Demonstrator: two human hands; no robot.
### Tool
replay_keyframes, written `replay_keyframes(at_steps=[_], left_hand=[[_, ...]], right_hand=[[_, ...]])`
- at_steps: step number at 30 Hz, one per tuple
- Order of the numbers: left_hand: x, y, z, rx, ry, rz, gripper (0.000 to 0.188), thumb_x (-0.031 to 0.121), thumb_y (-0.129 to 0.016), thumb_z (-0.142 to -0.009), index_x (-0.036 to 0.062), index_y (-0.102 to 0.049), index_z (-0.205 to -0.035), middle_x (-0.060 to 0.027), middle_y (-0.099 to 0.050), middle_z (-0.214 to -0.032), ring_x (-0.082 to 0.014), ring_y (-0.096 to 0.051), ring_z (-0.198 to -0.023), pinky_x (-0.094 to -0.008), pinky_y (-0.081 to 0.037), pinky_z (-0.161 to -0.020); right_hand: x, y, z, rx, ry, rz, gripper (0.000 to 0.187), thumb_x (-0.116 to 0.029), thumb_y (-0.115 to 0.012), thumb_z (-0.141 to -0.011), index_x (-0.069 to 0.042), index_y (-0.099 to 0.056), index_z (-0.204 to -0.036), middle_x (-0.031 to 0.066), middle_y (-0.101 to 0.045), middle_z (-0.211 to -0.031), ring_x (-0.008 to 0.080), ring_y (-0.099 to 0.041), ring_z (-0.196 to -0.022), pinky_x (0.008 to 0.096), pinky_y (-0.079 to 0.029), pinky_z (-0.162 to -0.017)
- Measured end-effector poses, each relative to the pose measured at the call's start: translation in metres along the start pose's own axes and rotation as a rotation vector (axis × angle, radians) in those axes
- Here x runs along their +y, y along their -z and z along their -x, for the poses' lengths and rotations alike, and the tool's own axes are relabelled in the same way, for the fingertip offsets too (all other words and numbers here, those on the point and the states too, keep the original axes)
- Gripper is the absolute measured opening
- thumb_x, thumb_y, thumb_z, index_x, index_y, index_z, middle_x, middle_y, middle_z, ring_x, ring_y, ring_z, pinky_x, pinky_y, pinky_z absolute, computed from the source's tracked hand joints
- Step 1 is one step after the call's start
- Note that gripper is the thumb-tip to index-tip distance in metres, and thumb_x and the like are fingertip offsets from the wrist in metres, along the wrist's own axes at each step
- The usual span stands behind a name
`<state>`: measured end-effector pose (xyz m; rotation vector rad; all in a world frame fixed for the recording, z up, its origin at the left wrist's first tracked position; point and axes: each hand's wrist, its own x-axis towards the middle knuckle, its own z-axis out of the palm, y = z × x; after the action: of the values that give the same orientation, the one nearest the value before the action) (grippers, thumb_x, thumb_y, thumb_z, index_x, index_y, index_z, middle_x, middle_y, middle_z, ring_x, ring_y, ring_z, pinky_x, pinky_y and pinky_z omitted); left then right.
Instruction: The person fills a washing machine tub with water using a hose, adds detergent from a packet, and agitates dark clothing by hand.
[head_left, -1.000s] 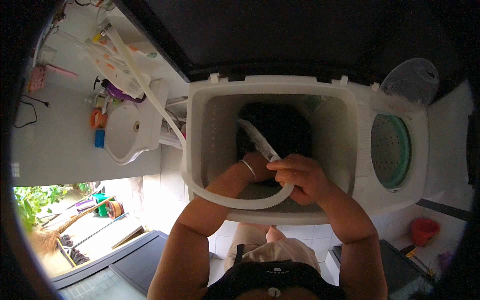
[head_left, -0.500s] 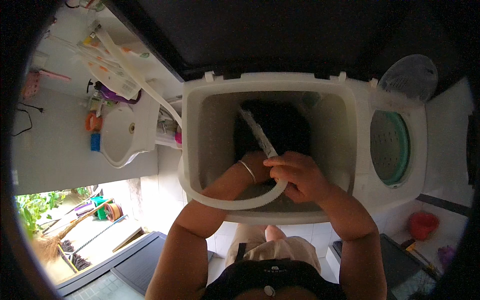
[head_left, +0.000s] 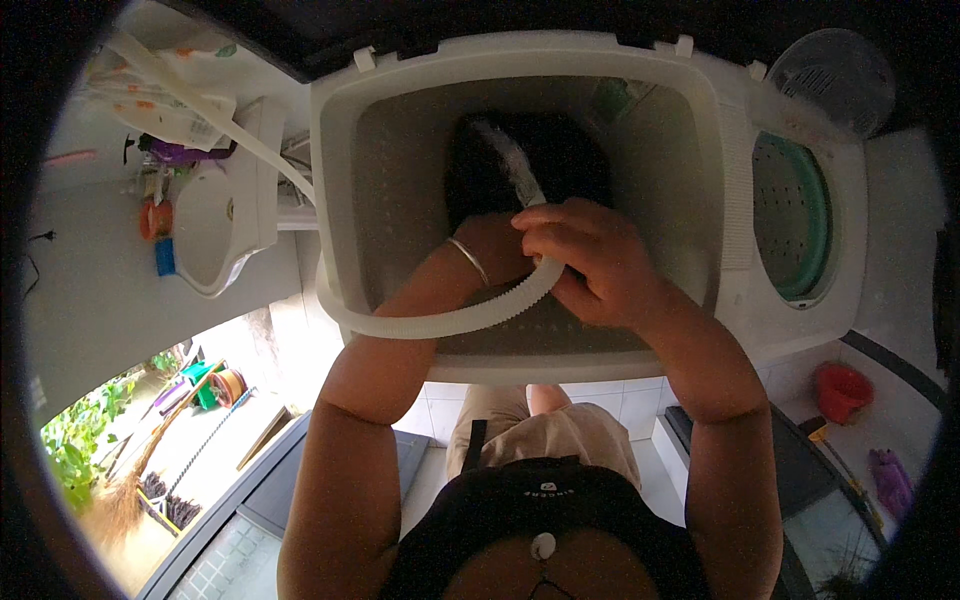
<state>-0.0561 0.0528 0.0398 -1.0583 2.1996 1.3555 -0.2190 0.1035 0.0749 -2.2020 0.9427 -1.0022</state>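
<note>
A white ribbed hose point(head_left: 430, 322) loops over the near-left of a pale washing machine tub point(head_left: 390, 190). My right hand point(head_left: 590, 250) is closed round the hose close to its end. From that end water point(head_left: 510, 160) streams away toward the far left, over dark cloth point(head_left: 580, 160) lying in the tub. My left hand point(head_left: 495, 245), with a bracelet point(head_left: 468, 260) at its wrist, is against the left side of the hose end, low over the dark cloth. Its fingers are hidden behind the hose and my right hand, so their grip does not show.
Right of the tub is a round spin-drum opening point(head_left: 790, 220) with a green rim, a clear disc lid point(head_left: 835, 80) raised behind it. A white washbasin point(head_left: 212, 230) is at left. A red bucket point(head_left: 842, 390) stands on the floor at right; a broom point(head_left: 120, 510) lies by the doorway, lower left.
The whole view has shifted, so the tub and both hands appear higher. My right hand keeps its hold on the hose, and water still runs from it.
</note>
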Motion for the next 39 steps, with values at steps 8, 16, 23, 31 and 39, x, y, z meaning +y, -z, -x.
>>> replay_keyframes(at_steps=[8,16,23,31,39], left_hand=[[0.001,0.0,0.004,0.016,0.005,0.036,0.029,0.03,-0.055,-0.089,0.0051,-0.065,-0.101,-0.0182,-0.066,-0.096,-0.028,-0.064,-0.086,-0.0378,-0.051,-0.072],[0.006,0.006,0.013,0.052,0.053,0.129,0.027,0.029,-0.056,-0.089,0.005,-0.065,-0.1,-0.0177,-0.066,-0.095,-0.0273,-0.065,-0.084,-0.0377,-0.051,-0.071],[0.011,0.01,0.023,0.061,0.101,0.165,0.026,0.028,-0.057,-0.088,0.005,-0.065,-0.099,-0.0172,-0.066,-0.094,-0.0267,-0.065,-0.082,-0.0376,-0.051,-0.07],[0.009,0.007,0.022,0.07,0.138,0.156,0.025,0.027,-0.058,-0.088,0.0049,-0.065,-0.097,-0.0163,-0.067,-0.092,-0.0257,-0.065,-0.08,-0.0375,-0.051,-0.069],[0.008,0.01,0.014,0.002,0.164,0.031,0.027,0.03,-0.061,-0.086,0.0061,-0.066,-0.097,-0.0146,-0.067,-0.092,-0.025,-0.065,-0.08,-0.0369,-0.051,-0.07]], right_hand=[[-0.004,-0.002,-0.003,0.018,-0.045,0.045,0.034,-0.009,-0.068,-0.064,-0.008,-0.056,-0.096,0.0088,-0.059,-0.107,0.0303,-0.06,-0.089,0.0405,-0.051,-0.074],[0.001,-0.005,0.0,0.052,-0.004,0.049,0.029,-0.008,-0.068,-0.069,-0.008,-0.058,-0.097,0.0094,-0.06,-0.105,0.0245,-0.062,-0.085,0.0351,-0.053,-0.069],[-0.001,-0.002,0.002,0.088,-0.026,0.072,0.028,-0.01,-0.069,-0.068,-0.008,-0.06,-0.094,0.0075,-0.062,-0.096,0.023,-0.063,-0.08,0.034,-0.053,-0.066],[-0.006,0.0,0.003,0.042,-0.132,0.038,0.023,-0.012,-0.068,-0.068,-0.009,-0.061,-0.089,0.0066,-0.063,-0.084,0.021,-0.062,-0.066,0.0331,-0.051,-0.055],[-0.007,0.001,0.004,0.04,-0.127,0.031,0.02,-0.017,-0.066,-0.07,-0.011,-0.061,-0.089,0.0069,-0.062,-0.077,0.0265,-0.063,-0.066,0.0383,-0.051,-0.057]])
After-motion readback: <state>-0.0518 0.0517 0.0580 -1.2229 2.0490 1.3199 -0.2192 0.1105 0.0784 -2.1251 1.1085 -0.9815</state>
